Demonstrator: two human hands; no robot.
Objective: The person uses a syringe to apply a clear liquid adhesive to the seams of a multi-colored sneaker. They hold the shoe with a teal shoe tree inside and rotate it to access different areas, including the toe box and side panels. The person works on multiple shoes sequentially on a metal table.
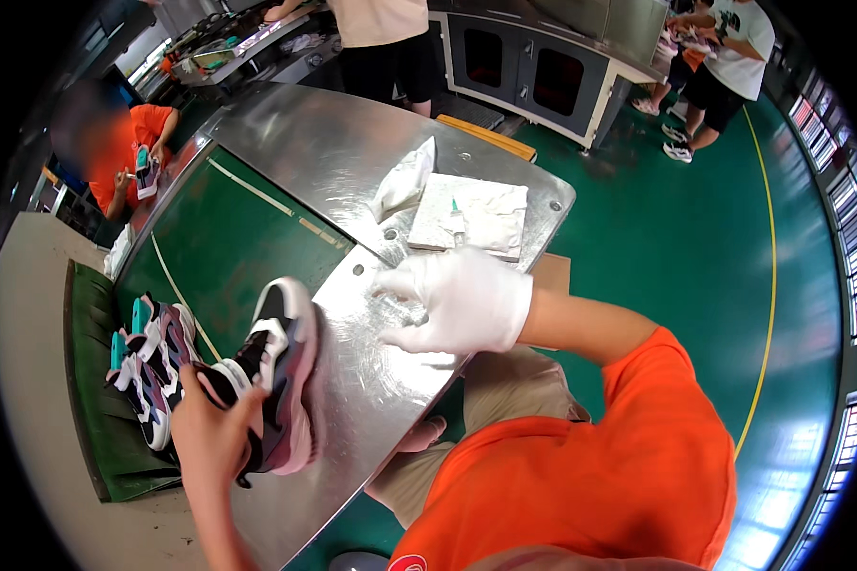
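Note:
My bare left hand (211, 426) is closed round the collar of a sneaker (290, 390) in black, white, grey and pink. The shoe is held tilted at the metal table's near side, its toe pointing away from me. My right hand (462, 300), in a white glove, hovers over the metal surface with thumb and fingers apart, and nothing shows between them. Just beyond it a small syringe-like applicator (457, 224) with a green tip lies on a white cloth-covered pad (500, 219). A crumpled white cloth (405, 181) sits beside the pad.
A pair of similar sneakers (152, 371) with teal parts stands at the left, against a green flap (95, 409). A green conveyor belt (229, 243) is set into the metal table (305, 124). Across it, a person in orange (124, 152) holds a shoe. Other people stand farther off.

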